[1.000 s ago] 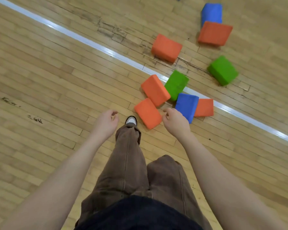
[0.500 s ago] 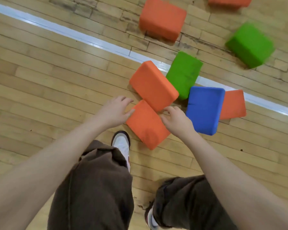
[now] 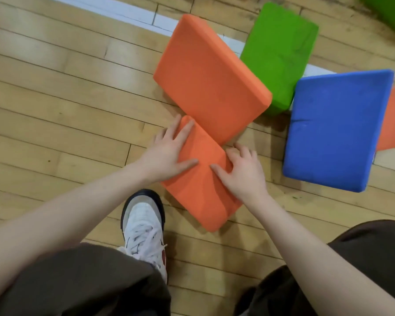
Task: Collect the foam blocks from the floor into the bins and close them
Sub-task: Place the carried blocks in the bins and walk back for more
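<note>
Fingers (image 3: pixel 187 130) of both your hands, spread, now clasp the near orange block (image 3: pixel 201 190) beside your shoe (image 3: pixel 144 224) — contact made — ready to lift.

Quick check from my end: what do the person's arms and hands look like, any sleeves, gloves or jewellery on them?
Both forearms are bare as far as the frame shows, with no sleeves in view. The left hand and right hand wear no gloves, and no rings, watch or wristbands are visible.
</note>
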A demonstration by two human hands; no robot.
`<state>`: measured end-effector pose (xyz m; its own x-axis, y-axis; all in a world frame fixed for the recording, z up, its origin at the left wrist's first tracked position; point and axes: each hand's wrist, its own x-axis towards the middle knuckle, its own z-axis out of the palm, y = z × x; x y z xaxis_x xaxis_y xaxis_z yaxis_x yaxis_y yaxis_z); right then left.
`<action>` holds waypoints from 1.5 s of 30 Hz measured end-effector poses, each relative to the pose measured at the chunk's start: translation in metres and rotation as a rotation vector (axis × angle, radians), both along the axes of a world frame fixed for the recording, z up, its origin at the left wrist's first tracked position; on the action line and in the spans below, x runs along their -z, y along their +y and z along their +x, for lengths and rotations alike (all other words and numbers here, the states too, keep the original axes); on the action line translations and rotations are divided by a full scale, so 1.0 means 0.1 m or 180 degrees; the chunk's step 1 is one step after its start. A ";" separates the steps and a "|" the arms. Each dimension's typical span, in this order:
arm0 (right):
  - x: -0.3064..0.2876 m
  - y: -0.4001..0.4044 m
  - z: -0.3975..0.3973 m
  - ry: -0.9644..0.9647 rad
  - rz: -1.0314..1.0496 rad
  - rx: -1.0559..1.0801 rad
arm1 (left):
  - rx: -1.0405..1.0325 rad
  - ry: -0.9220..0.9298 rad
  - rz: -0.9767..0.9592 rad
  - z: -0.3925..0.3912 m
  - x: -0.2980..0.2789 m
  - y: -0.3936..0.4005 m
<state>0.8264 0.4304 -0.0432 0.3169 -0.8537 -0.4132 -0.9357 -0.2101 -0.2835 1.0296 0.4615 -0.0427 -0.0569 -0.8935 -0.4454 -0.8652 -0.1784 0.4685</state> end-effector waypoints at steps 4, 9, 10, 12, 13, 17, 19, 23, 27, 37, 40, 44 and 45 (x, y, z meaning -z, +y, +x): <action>-0.10 0.11 0.07 -0.0385 -0.0228 -0.0049 | -0.0283 0.0128 -0.0198 0.05 -0.01 0.17; -0.20 0.23 0.11 -0.1079 -0.0319 -0.0073 | -0.0639 0.0410 -0.0800 0.16 -0.10 0.47; -0.23 0.24 0.11 -0.1117 -0.0153 -0.0044 | -0.0665 0.0441 -0.0914 0.15 -0.12 0.53; -0.28 0.21 0.10 -0.0958 0.0362 -0.0137 | -0.0654 0.0407 -0.1167 0.12 -0.17 0.61; -0.30 0.19 0.10 -0.0825 0.0544 -0.0288 | -0.0637 0.0361 -0.1254 0.11 -0.20 0.64; -0.43 0.15 0.14 -0.1098 0.0449 -0.0464 | -0.0308 -0.0419 -0.1602 0.21 -0.36 0.70; -0.52 0.12 0.23 -0.1201 -0.0027 -0.0614 | -0.0122 -0.0901 -0.1784 0.31 -0.51 0.67; -0.78 -0.03 0.54 -0.1314 -0.0605 -0.1188 | 0.0310 -0.1221 -0.1870 0.54 -0.88 0.60; -1.01 -0.14 0.75 -0.1475 -0.1023 -0.1675 | 0.0537 -0.1439 -0.1657 0.77 -1.16 0.61; -1.09 -0.52 0.92 -0.1784 -0.1883 -0.1685 | -0.0403 -0.1764 -0.2014 0.70 -1.23 0.50; -1.03 -0.60 0.87 -0.1861 -0.1764 -0.0973 | -0.1091 -0.1466 -0.2103 0.61 -1.19 0.48; -0.93 -0.73 0.89 -0.2100 -0.1576 -0.0474 | -0.1466 -0.1406 -0.2225 0.56 -1.15 0.44; -0.90 -0.78 0.89 -0.2112 -0.1445 -0.0201 | -0.1606 -0.1434 -0.2219 0.56 -1.14 0.43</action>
<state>0.9157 0.3527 0.0466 0.4278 -0.8654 0.2609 -0.5847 -0.4850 -0.6503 1.0860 0.5048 0.0717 0.4516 -0.8377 0.3070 -0.8873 -0.3855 0.2531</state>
